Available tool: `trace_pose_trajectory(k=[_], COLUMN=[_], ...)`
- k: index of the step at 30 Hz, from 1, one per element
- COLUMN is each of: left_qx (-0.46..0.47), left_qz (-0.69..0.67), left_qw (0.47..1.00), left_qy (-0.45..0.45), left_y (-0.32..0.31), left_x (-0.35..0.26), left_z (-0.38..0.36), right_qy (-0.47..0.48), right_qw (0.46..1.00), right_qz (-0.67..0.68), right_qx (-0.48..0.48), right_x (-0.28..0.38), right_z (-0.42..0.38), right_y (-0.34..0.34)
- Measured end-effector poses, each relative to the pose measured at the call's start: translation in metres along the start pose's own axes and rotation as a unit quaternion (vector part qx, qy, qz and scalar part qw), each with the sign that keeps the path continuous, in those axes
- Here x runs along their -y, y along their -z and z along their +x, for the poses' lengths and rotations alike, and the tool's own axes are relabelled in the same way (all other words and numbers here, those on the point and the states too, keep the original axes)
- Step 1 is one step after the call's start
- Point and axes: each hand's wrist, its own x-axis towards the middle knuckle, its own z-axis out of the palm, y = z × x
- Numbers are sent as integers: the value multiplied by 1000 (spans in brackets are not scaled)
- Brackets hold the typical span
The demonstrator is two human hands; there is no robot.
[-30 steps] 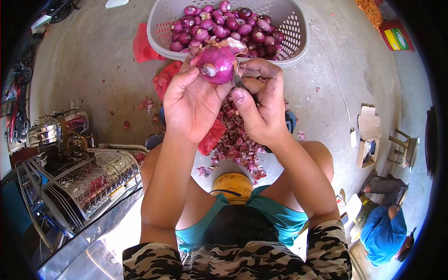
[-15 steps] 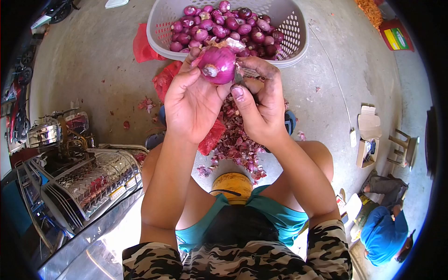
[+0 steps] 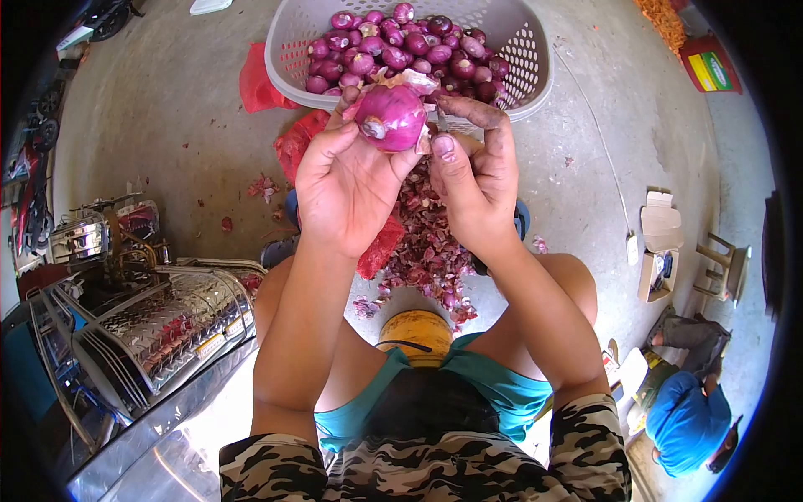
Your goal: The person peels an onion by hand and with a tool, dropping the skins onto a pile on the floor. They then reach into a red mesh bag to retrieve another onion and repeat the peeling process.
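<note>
My left hand [image 3: 347,180] is closed around a purple-red onion [image 3: 391,119], its pale root end facing me. Loose papery skin [image 3: 410,81] stands off the onion's far side and right edge. Just to the right, my right hand [image 3: 477,167] pinches a small knife [image 3: 442,122] between thumb and forefinger. Only a short grey bit of the blade shows; the handle is hidden in the palm. Beyond both hands is a grey perforated basket [image 3: 535,71] holding many onions [image 3: 393,57]. Below them, a heap of onion skins [image 3: 427,251] covers the floor between my feet.
Red mesh bags [image 3: 297,144] lie by the basket and the skins. A yellow container [image 3: 416,335] is between my thighs. Metal sidecar-like bodywork [image 3: 167,326] stands left. At right are an open cardboard box [image 3: 661,243], a cable [image 3: 598,125] and a person in blue [image 3: 690,418].
My right hand has drawn slightly right, away from the onion, and a flap of skin now stands out from the onion's right edge. My left hand stays nearly still.
</note>
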Motion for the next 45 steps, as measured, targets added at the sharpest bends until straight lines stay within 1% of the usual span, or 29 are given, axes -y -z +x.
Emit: trace_pose_trajectory(k=[3,4,6,9,13,15,17,18,19,21,24,25,27,30,34,36,38,40,43,45], left_qx=[-10,-16,-28,-77,-73,-70,-51,-42,-53,-77,-93,-105,-130,-122,-153,-159,-160,-159,-150,-142], left_qz=[-2,11,38,55,75,71,143,179,187,202,213,248,316,371,364,349,343,326,298,297], left_qw=[1000,1000,998,994,993,994,988,983,980,974,972,962,937,919,918,923,924,931,942,943], left_qy=[-11,-18,-32,-50,-49,-43,-34,-30,-44,-71,-38,-50,-74,-49,-37,-41,-45,-44,-41,-45], left_y=[1,1,0,-3,-9,-8,-1,-2,-5,-12,-7,-4,0,-2,-6,-8,-8,-9,-8,-4], left_x=[0,0,-1,-1,4,6,4,4,7,15,14,14,15,12,11,11,9,7,5,6], left_z=[0,1,1,2,1,-1,-2,-2,-1,2,2,2,3,0,0,2,2,2,1,1], right_qy=[-36,-55,-63,-35,-33,-22,-35,-11,13,13,34,44,33,27,21,-5,8,59,88,81], right_qw=[999,997,996,997,997,999,998,998,997,997,996,994,994,994,996,999,998,989,972,973], right_qz=[31,46,47,10,-13,-10,-16,-39,-61,-55,-80,-94,-97,-103,-81,-49,-67,-135,-214,-214], right_qx=[7,12,31,61,66,45,46,50,55,46,24,16,24,37,35,9,-1,5,45,42], right_x=[1,3,5,6,4,-4,-2,-6,-9,-8,-7,-6,-4,-6,-5,2,1,-6,-9,-9], right_z=[0,0,-1,-5,-9,-11,-10,-9,-8,-7,-6,-5,-4,-5,-6,-6,-6,-4,-4,-3], right_y=[2,5,7,6,-4,-8,-8,-5,-4,-4,-4,-4,-4,-1,-2,-5,-5,-2,2,2])
